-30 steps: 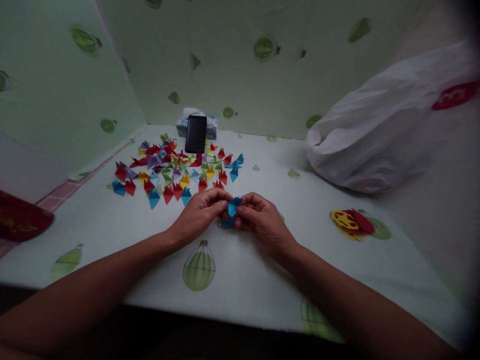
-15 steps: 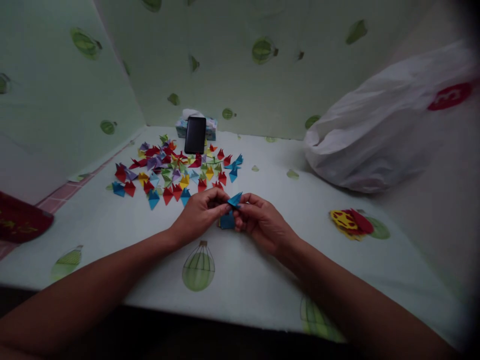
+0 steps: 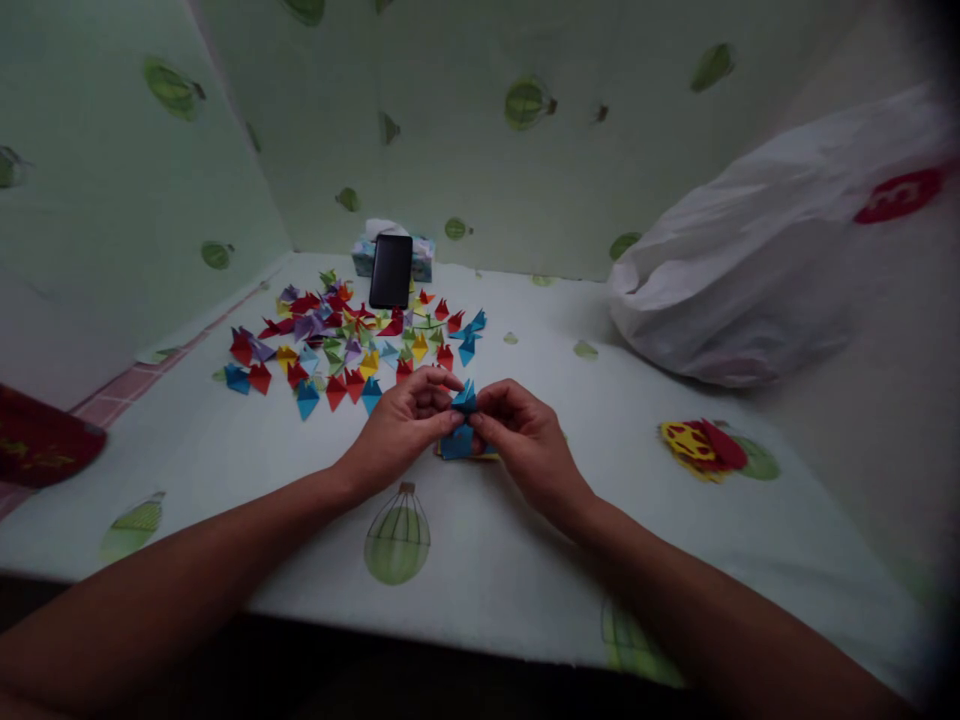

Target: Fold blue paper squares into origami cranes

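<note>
Between my two hands, a small blue origami crane (image 3: 466,397) is held up just above the table, its points facing away from me. My left hand (image 3: 409,418) pinches its left side between thumb and fingers. On the other side, the thumb and fingers of my right hand (image 3: 525,430) are closed on its right edge. Under them lies a stack of square paper (image 3: 456,443), blue on top with a yellow edge showing; my hands cover part of it. Beyond my left hand spreads a heap of folded paper cranes (image 3: 334,391) in red, blue, yellow, green and purple.
A black phone (image 3: 391,272) leans on a tissue box (image 3: 424,258) at the back. To the right are a white plastic bag (image 3: 720,270) and red and yellow cut-out pieces (image 3: 694,443). A dark red object (image 3: 49,437) sits at the left edge.
The blue crane has turned more upright between my fingers and shifted slightly left. My right fingers have lifted and curled, baring more of the paper stack below.
</note>
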Motion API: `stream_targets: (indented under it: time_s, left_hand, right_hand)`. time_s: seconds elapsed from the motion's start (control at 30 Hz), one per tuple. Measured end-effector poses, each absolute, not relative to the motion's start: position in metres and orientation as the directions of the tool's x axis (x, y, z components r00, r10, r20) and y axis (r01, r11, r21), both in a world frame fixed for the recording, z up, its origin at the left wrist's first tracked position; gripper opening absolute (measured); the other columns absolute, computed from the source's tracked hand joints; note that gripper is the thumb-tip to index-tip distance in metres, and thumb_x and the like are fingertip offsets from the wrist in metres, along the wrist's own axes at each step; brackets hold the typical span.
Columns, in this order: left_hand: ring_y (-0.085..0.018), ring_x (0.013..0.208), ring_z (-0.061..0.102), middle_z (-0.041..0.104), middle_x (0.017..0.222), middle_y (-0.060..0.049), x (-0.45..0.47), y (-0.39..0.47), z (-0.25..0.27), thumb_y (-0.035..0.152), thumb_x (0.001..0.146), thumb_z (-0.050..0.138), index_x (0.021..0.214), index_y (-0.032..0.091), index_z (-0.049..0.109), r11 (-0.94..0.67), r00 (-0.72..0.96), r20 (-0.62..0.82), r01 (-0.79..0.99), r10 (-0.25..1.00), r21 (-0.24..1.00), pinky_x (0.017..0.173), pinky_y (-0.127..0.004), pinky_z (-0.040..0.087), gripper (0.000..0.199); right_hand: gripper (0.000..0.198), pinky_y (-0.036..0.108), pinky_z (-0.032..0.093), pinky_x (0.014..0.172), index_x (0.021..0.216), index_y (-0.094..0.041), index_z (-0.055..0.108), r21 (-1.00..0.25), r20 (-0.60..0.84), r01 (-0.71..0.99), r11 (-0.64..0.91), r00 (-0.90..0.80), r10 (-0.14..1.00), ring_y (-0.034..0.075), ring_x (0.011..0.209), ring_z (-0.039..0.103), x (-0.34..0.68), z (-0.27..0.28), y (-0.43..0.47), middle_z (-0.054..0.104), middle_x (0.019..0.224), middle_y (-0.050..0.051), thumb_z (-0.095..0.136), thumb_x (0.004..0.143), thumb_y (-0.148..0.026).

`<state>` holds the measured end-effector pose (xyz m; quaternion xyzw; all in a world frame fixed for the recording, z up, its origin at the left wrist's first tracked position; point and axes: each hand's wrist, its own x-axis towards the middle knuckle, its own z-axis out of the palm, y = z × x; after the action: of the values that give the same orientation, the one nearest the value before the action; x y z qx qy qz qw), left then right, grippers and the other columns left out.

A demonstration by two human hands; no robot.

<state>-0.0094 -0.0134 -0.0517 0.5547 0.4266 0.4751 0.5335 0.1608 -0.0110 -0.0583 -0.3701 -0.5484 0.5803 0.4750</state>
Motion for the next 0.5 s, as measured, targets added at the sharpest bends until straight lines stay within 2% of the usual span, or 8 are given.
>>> stream_targets:
  time_s: [0.13, 0.27, 0.37, 0.5]
  left_hand:
    - [-0.012, 0.074, 0.06, 0.063, 0.079, 0.001, -0.0096, -0.0141, -0.0496, 0.023, 0.077, 0.071, 0.085, 0.017, 0.063, -0.092, 0.168, 0.087, 0.022, 0.982, 0.995, 0.072, -0.025, 0.049, 0.013]
    - [-0.012, 0.073, 0.059, 0.063, 0.079, 0.0, -0.0108, -0.0151, -0.0474, 0.023, 0.077, 0.068, 0.082, 0.017, 0.065, -0.111, 0.139, 0.104, 0.043, 0.985, 0.993, 0.07, -0.025, 0.049, 0.008]
    - [-0.013, 0.074, 0.06, 0.065, 0.08, -0.001, -0.0114, -0.0158, -0.0461, 0.022, 0.078, 0.067, 0.081, 0.017, 0.066, -0.146, 0.113, 0.135, 0.091, 0.984, 0.985, 0.072, -0.026, 0.049, 0.006]
    - [-0.015, 0.074, 0.059, 0.066, 0.08, -0.002, -0.0116, -0.0165, -0.0448, 0.023, 0.08, 0.064, 0.078, 0.018, 0.067, -0.204, 0.132, 0.183, 0.163, 0.974, 0.965, 0.071, -0.028, 0.048, 0.006]
  right_hand:
    - [0.007, 0.026, 0.048, 0.059, 0.079, -0.021, 0.063, -0.988, 0.135, -0.104, 0.111, -0.254, 0.958, 0.011, 0.06, 0.056, 0.1609, -0.0609, -0.0113, 0.059, 0.069, -0.003, 0.068, 0.08, -0.025]
    - [0.005, 0.028, 0.048, 0.062, 0.077, -0.021, 0.064, -0.984, 0.176, -0.063, 0.165, -0.259, 0.95, 0.013, 0.062, 0.058, 0.1611, -0.0613, -0.0124, 0.06, 0.069, -0.002, 0.066, 0.081, -0.023]
    - [0.007, 0.028, 0.049, 0.061, 0.082, -0.021, 0.062, -0.989, 0.135, -0.098, 0.113, -0.272, 0.953, 0.012, 0.061, 0.058, 0.1612, -0.0598, -0.0129, 0.061, 0.071, -0.002, 0.066, 0.083, -0.026]
    - [0.019, 0.028, 0.047, 0.057, 0.087, -0.021, 0.058, -0.988, 0.069, -0.153, 0.032, -0.242, 0.968, 0.011, 0.057, 0.057, 0.1614, -0.0609, -0.0109, 0.063, 0.077, -0.002, 0.068, 0.084, -0.036]
